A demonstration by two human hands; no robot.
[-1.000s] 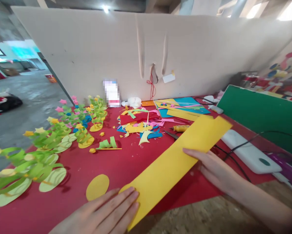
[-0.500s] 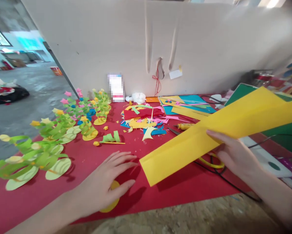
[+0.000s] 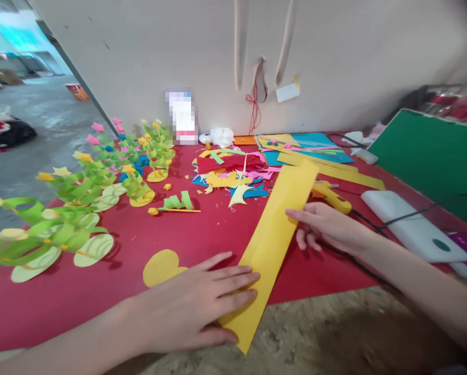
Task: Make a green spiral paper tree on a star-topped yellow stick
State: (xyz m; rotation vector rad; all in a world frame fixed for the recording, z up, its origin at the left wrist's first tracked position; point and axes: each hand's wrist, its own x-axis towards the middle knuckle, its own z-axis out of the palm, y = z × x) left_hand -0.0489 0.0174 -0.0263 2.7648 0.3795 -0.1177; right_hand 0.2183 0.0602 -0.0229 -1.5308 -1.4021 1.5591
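Note:
A long yellow paper strip [image 3: 272, 229] slants across the front of the red-covered table. My right hand [image 3: 327, 224] pinches its upper part, thumb on top and fingers beneath. Over the strip's lower end, near the table edge, lies my left hand [image 3: 205, 297], its fingers stretched out and touching the paper. Just behind my left wrist are yellow rounded paper pieces [image 3: 161, 266], partly covered by that hand. A yellow glue gun [image 3: 332, 197] rests beyond my right hand, part of it hidden by the strip.
Paper flowers with curled green leaves [image 3: 77, 213] stand in rows at left. Coloured paper scraps [image 3: 233, 174] are heaped in the middle. Blue and yellow sheets [image 3: 315, 148] lie behind. At right are a white power strip [image 3: 413, 224], black cable and a green board [image 3: 432, 161].
My right hand has brought the yellow strip down and left, turning it steeper. My left hand has moved right onto its lower end, uncovering more of the yellow rounded pieces.

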